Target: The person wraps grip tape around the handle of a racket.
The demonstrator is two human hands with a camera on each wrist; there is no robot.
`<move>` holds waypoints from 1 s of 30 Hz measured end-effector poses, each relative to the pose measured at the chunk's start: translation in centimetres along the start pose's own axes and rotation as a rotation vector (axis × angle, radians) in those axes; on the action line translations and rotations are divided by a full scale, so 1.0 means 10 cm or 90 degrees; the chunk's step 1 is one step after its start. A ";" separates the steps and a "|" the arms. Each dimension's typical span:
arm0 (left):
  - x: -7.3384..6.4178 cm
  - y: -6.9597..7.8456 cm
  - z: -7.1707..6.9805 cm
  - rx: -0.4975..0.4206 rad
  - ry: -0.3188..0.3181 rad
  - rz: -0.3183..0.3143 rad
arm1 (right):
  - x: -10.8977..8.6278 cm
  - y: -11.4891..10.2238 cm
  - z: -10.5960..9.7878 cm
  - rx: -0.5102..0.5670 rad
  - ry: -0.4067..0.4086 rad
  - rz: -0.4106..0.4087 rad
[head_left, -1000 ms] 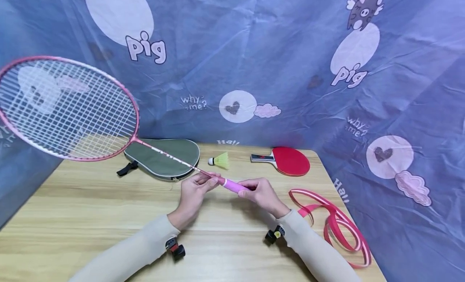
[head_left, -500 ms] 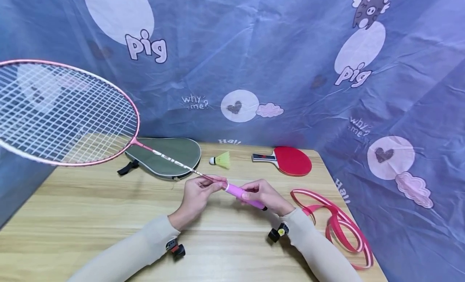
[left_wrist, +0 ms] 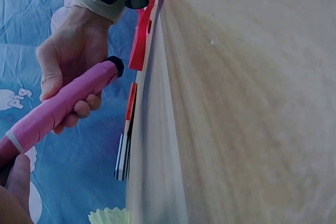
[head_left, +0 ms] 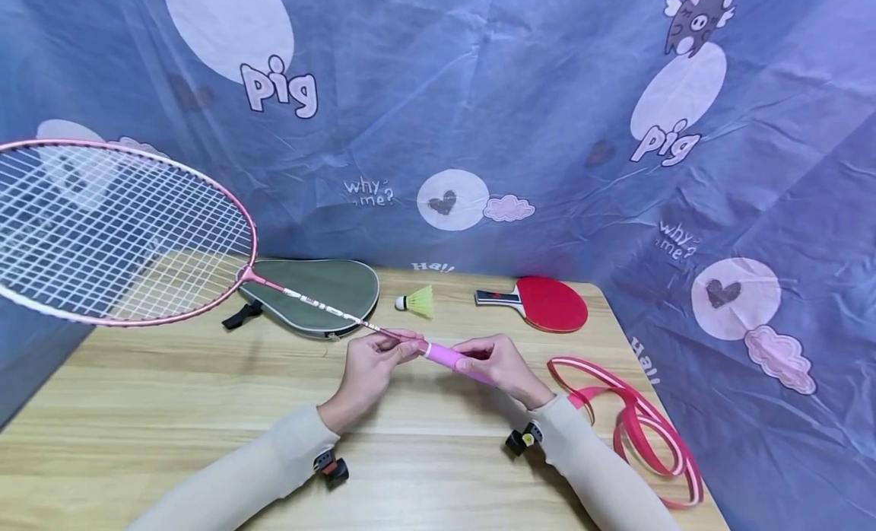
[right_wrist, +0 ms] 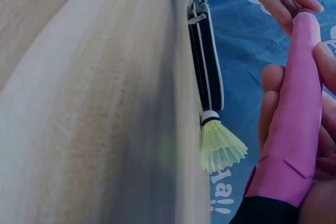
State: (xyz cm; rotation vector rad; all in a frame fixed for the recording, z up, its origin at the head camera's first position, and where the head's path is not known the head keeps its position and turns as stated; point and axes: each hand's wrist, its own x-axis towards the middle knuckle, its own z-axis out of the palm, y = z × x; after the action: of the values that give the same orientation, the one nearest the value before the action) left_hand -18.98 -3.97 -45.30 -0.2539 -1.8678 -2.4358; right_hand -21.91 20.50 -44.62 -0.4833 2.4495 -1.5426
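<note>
Both hands hold a pink badminton racket (head_left: 322, 306) above the table, its strung head stretching off the left edge of the head view. My left hand (head_left: 366, 371) pinches the shaft just where it enters the handle. With thumb and fingers, my right hand (head_left: 503, 366) grips the pink-wrapped handle (left_wrist: 68, 98). A black end cap (left_wrist: 116, 65) sticks out past the right hand in the left wrist view. From the right wrist, the handle (right_wrist: 294, 108) runs from the black end up to the white ring beside the left fingertips.
At the back of the wooden table (head_left: 205, 409) lie a green paddle case (head_left: 308, 287), a yellow shuttlecock (head_left: 416, 302) and a red table tennis paddle (head_left: 550, 304). A loosely coiled red strap (head_left: 639, 409) lies at the right. Blue printed cloth (head_left: 547, 120) hangs behind.
The racket head has dropped and shifted left. The right hand now grips farther up the handle than a second ago; the left hand has moved slightly right.
</note>
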 end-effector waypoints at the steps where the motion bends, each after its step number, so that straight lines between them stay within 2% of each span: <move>1: 0.00 -0.01 0.00 0.013 0.001 0.000 | 0.00 0.01 0.00 -0.002 -0.001 -0.001; 10: -0.02 -0.02 -0.01 0.051 0.010 0.010 | -0.03 0.01 0.01 -0.016 -0.015 -0.004; 16: -0.02 0.02 -0.01 0.074 0.012 0.033 | -0.06 -0.10 -0.11 -0.079 0.010 -0.005; 21: -0.01 0.04 0.00 0.063 0.015 0.051 | -0.15 -0.16 -0.52 -0.112 0.056 -0.039; 24: -0.02 0.05 0.00 0.054 0.016 0.050 | -0.25 -0.15 -0.83 -0.177 0.093 -0.061; 27: -0.02 0.06 -0.01 0.047 0.015 0.039 | -0.38 -0.09 -1.11 -0.273 0.124 -0.045; 30: -0.03 0.07 -0.01 0.041 0.014 0.027 | -0.55 0.00 -1.35 -0.359 0.128 -0.010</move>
State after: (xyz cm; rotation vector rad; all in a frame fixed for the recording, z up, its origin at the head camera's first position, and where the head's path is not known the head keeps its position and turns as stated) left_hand -18.56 -4.27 -44.76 -0.2590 -1.9061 -2.3371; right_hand -21.47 33.84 -38.84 -0.4479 3.0405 -0.9180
